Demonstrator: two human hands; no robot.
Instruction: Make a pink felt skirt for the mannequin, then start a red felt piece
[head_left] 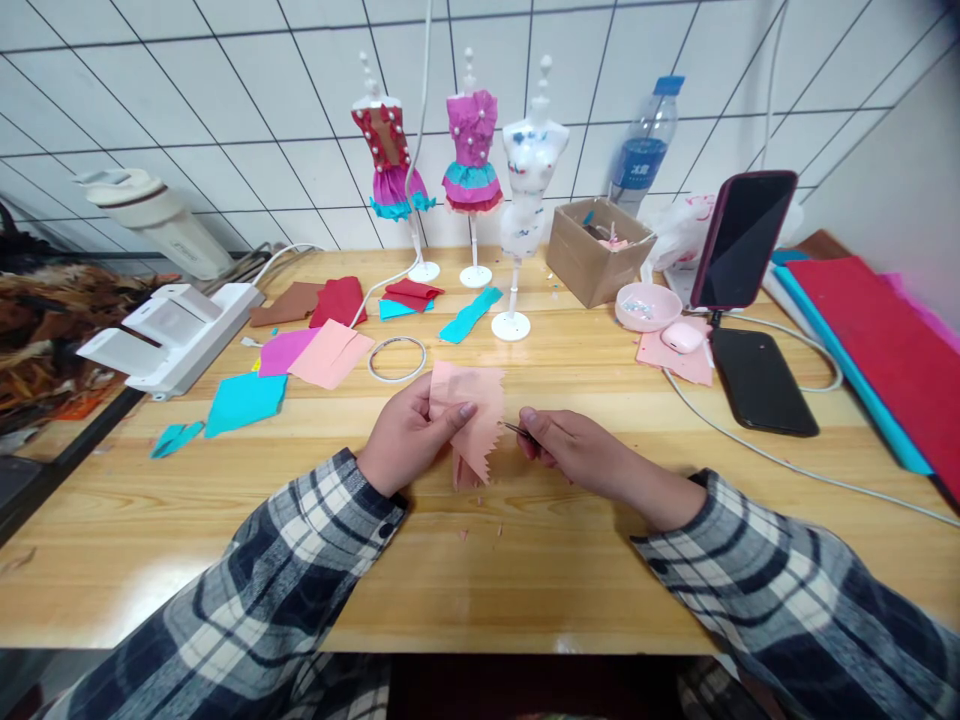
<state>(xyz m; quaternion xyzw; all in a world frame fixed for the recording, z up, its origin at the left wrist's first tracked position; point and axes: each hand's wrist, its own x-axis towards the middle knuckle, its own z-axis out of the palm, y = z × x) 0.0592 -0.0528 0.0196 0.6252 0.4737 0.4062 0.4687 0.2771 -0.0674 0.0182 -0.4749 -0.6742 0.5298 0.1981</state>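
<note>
My left hand pinches a folded sheet of peach crepe paper, thumb on top. The paper's right edge is cut into jagged teeth. From the right, my right hand grips small scissors, their thin metal tips at the toothed edge; the fingers hide most of the handles. Tiny peach scraps lie on the wooden table below. Beyond the hands stands a bare white mannequin, with a dressed mannequin and another dressed mannequin to its left.
Left of my hands lie a silver ring, peach paper and turquoise paper. A cardboard box, pink bowl, upright phone and black device are at right. A white cable crosses the table.
</note>
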